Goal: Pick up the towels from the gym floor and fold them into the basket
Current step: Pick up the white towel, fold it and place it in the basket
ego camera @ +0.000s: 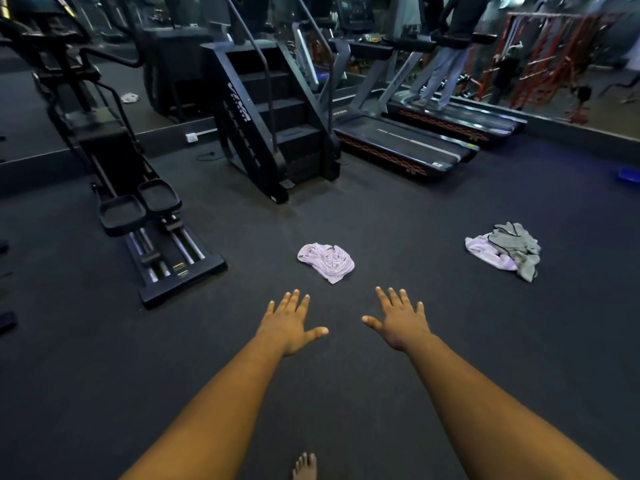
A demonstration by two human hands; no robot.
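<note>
Hands (343, 323) spread, empty, near crumpled lilac towel (326, 261) on floor (450, 341)

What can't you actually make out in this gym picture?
- Basket: none identifiable in the head view; a blue thing is cut by the right edge.
- White scrap near the machines: too small to identify.
- Lilac cloth under the grey towel: partly covered.
- Person on the treadmill: head cut off by the top edge.
</note>
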